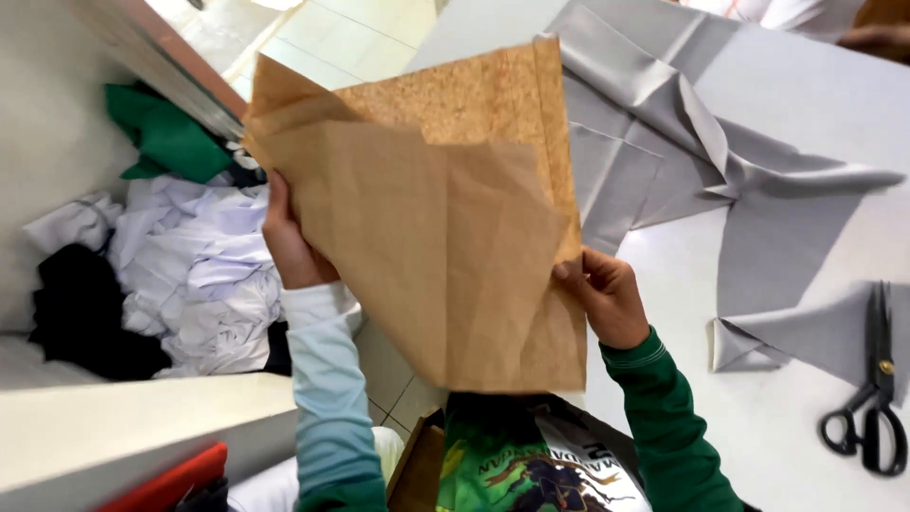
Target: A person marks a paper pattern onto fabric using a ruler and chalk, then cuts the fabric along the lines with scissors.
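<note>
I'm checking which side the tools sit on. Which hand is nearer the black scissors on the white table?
Right. The right hand grips the brown paper sheet's right edge, with the black metal scissors further right on the white table. The left hand holds the sheet's far edge.

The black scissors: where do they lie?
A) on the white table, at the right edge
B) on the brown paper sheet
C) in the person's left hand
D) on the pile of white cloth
A: the black scissors lie on the white table beside grey fabric, apart from both hands.
</note>
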